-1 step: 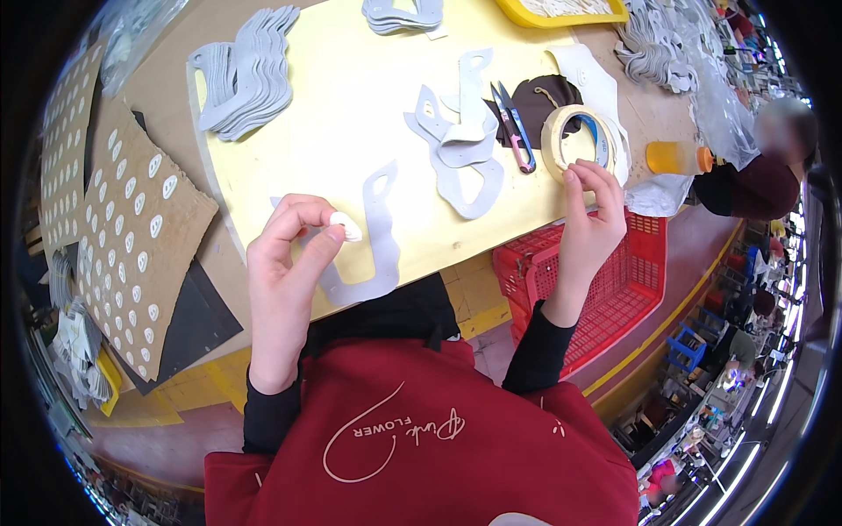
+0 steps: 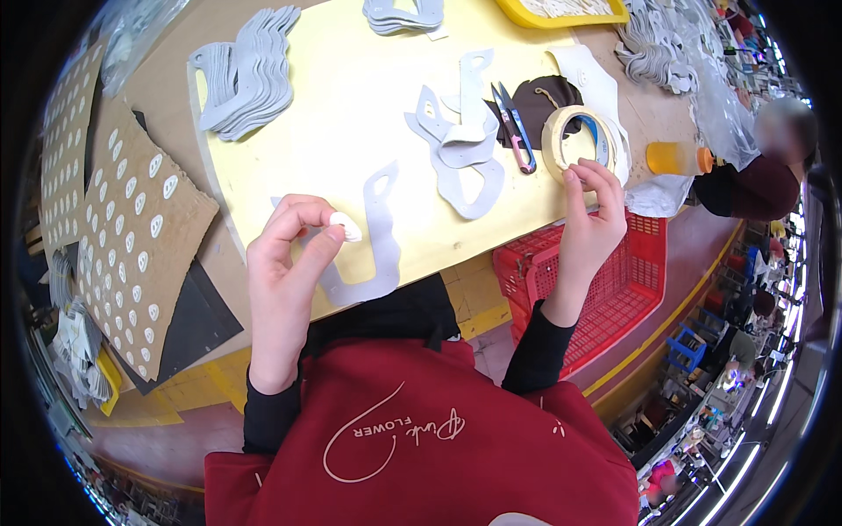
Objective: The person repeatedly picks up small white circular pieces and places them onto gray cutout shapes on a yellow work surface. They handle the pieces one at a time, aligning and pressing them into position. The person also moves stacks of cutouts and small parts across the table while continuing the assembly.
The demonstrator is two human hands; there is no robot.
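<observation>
Between the thumb and fingers of my left hand (image 2: 291, 245) is a small white oval piece (image 2: 347, 227), pinched above the table's near edge. Partly under that hand lies a U-shaped grey cut piece (image 2: 382, 237) with a slot at one end. My right hand (image 2: 595, 206) has thumb and index finger drawn together at the lower rim of a masking tape roll (image 2: 554, 145); what they pinch, if anything, is too small to make out. Thread snips (image 2: 516, 131) lie left of the roll, on dark brown material (image 2: 537, 95). More grey cut pieces (image 2: 469, 171) overlap in the middle.
Grey pieces are stacked (image 2: 250, 79) at the back left. Brown boards (image 2: 132, 237) with white ovals lean at the left. A yellow tray (image 2: 561, 16) stands at the back, an orange bottle (image 2: 675, 159) at the right. A red basket (image 2: 579, 333) sits below the table edge; a person (image 2: 767, 171) is beyond.
</observation>
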